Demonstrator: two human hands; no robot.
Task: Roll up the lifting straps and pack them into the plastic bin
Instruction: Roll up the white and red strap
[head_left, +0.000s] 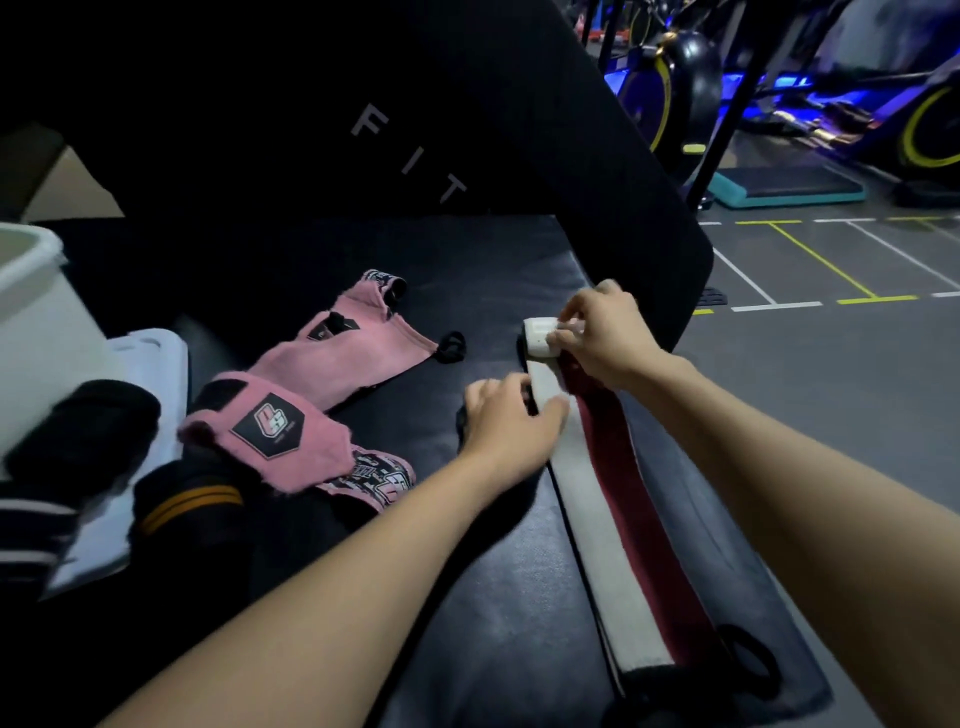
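Observation:
A long white and dark red strap lies stretched along the right side of a black padded bench. Its far end is wound into a small white roll. My right hand pinches that roll from the right. My left hand lies on the white band just below the roll, thumb across it. A black loop hangs at the strap's near end. The white plastic bin stands at the far left, its inside hidden.
Two pink wrist wraps and black straps with orange stripes lie on the bench's left half, near a white lid. The bench's black inclined backrest rises behind. Grey gym floor and exercise bikes are at right.

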